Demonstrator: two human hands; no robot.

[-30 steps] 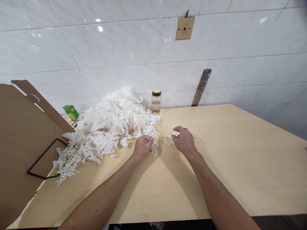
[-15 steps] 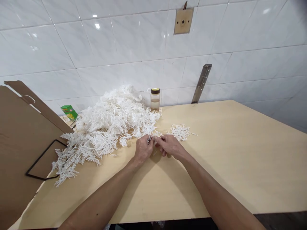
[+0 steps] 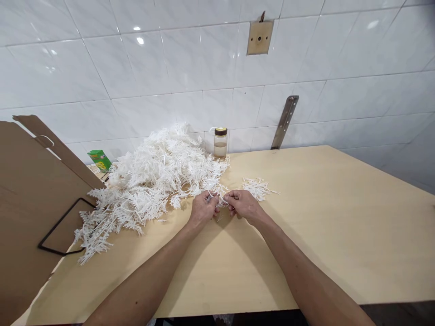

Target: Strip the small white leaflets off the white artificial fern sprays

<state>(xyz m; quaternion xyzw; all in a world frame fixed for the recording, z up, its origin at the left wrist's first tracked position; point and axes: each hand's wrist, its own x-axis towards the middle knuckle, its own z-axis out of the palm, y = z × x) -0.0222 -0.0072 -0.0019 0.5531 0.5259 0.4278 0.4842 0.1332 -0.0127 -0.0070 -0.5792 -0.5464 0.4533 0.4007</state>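
My left hand is closed, pinching a white plastic sprig with fine branching tips. Opposite it, my right hand pinches the same white piece between thumb and fingers. Both hands hover close together just over the tabletop, a short gap between them. A large heap of white artificial foliage spreads to the left and behind my left hand. Just beyond my right hand lies a small pile of loose white sprigs. The exact part each fingertip grips is too small to make out.
The pale wooden table meets a tiled wall. A lidded bottle of liquid stands behind the heap. At the left are a cardboard box, a black wire frame and a green box. A metal bracket leans at the wall.
My hands have drawn slightly apart, the right one shifting a little to the right, so more of the white sprig shows between them. The camera view has tilted up slightly.
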